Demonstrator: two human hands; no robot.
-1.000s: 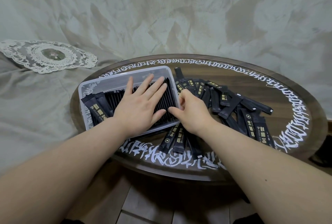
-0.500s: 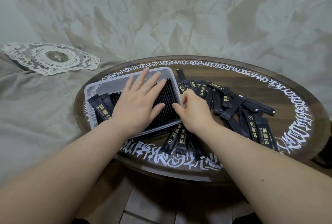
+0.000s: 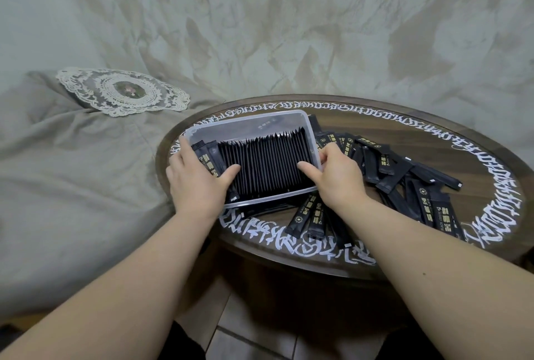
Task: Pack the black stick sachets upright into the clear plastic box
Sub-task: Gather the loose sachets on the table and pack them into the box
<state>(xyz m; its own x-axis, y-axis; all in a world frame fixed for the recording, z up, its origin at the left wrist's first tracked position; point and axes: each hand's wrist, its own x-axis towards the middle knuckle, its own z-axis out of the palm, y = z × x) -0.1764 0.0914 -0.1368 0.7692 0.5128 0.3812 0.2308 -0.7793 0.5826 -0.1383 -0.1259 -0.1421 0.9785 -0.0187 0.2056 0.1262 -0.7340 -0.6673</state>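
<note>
Two hands, our left hand [image 3: 199, 183] and right hand [image 3: 338, 177], are gripping one clear plastic box [image 3: 248, 125] holding one upright row of sachets [image 3: 268, 163]; uncounted loose sachets [image 3: 404, 183] are lying right of it.

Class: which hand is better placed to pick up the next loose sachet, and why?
Right. The right hand grips the box end beside the loose sachets; the left hand holds the far end.

Two bare forearms enter from the lower corners of the frame, no sleeves, watch or bracelets showing. The left hand [image 3: 196, 183] and right hand [image 3: 336, 177] wear no gloves or rings. A small dark mole marks the right forearm.
</note>
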